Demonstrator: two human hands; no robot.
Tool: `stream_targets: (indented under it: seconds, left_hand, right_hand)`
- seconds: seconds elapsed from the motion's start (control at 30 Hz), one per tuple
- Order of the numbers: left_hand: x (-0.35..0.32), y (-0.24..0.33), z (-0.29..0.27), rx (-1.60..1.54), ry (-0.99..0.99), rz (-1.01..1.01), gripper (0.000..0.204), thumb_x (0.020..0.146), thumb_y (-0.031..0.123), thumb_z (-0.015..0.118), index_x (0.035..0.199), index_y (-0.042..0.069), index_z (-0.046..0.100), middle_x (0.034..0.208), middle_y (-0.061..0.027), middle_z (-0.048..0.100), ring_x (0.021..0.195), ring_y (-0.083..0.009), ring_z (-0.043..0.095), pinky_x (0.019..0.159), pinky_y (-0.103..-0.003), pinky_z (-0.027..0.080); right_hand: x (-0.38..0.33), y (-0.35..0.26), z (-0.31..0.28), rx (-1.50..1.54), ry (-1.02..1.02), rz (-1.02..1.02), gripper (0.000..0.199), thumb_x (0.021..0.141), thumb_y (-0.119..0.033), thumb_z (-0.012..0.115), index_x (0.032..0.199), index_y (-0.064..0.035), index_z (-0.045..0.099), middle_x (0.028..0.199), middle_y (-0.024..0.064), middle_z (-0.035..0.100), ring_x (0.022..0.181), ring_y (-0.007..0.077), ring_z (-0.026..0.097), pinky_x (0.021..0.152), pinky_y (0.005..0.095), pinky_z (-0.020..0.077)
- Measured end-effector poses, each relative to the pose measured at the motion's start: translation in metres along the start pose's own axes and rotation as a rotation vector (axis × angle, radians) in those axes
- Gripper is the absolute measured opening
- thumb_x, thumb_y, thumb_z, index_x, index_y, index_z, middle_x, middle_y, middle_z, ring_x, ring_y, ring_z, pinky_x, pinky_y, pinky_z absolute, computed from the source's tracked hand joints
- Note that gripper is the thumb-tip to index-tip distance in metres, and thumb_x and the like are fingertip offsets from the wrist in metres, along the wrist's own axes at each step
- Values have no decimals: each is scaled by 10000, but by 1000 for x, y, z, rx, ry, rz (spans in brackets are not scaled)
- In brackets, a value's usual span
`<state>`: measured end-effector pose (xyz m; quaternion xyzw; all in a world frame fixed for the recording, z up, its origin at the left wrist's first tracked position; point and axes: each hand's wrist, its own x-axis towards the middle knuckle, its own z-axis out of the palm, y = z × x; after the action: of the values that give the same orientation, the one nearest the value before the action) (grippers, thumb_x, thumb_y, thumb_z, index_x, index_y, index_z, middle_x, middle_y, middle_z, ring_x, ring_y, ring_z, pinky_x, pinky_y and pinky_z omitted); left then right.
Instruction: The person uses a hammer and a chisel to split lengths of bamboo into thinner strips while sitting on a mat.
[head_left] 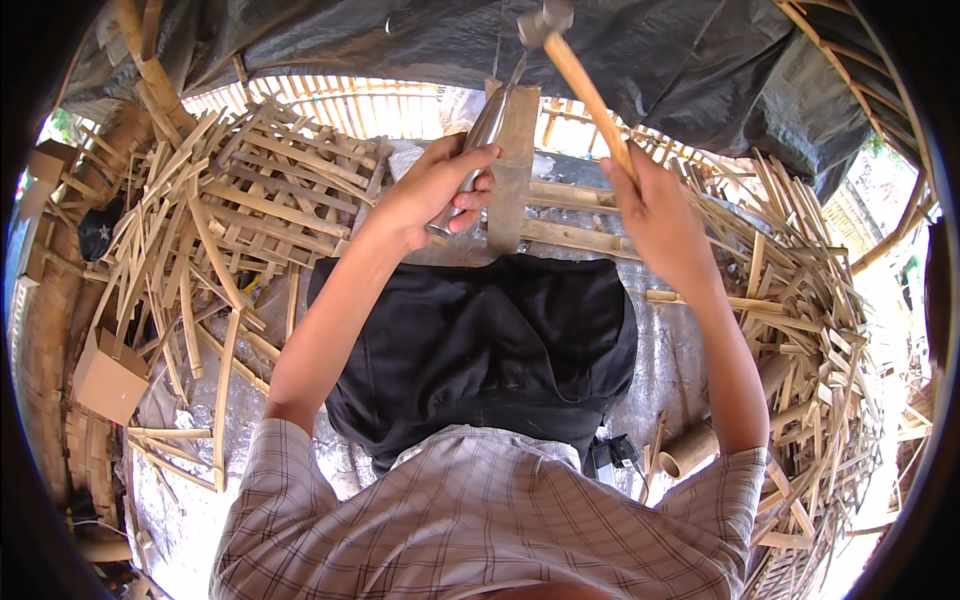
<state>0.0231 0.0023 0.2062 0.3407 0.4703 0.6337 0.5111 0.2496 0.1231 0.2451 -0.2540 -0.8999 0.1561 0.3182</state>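
Note:
My left hand point(445, 190), fingers wrapped round it, grips a shiny tapered metal piece point(490, 118) with a narrow point tilted up and away. Its exact kind I cannot make out. My right hand point(660, 215) is closed on the wooden handle of a hammer point(585, 90), raised at the right with its metal head up and to the left. The hammer head is apart from the metal piece. Just beyond my left hand stands a flat brown board point(515, 180). My lap is covered in black cloth point(480, 350) below both hands.
Piles of split bamboo strips lie at the left point(265, 190) and right point(830, 400). Bamboo slats point(575, 235) lie in front of my lap. A cardboard box point(110, 378) sits at left, a bamboo tube point(690, 452) at right. Black sheeting point(660, 60) hangs behind.

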Motion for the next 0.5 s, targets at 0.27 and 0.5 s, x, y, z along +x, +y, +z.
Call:
stream_targets:
  seconds: [0.27,0.5]
  left_hand:
    - [10,-3,-12,-249,-201,-90,238,997,175,586,1169,40,493,817,-34,476,569,-89,452,374,-244,333]
    - [28,-14,-13,-565,-327,-171,173,982,168,592,1081,67,493,827,-22,459,594,-71,439,362,-185,348]
  right_hand:
    - [-5,-15,-25,728,-197,595,283,1076,-287,534,942,-40,569,642,-63,412,533,58,399,510,223,362]
    - [2,-14,-11,766,-420,416,157,1034,-124,585,1090,-14,488,744,36,512,601,105,512,544,286,458]
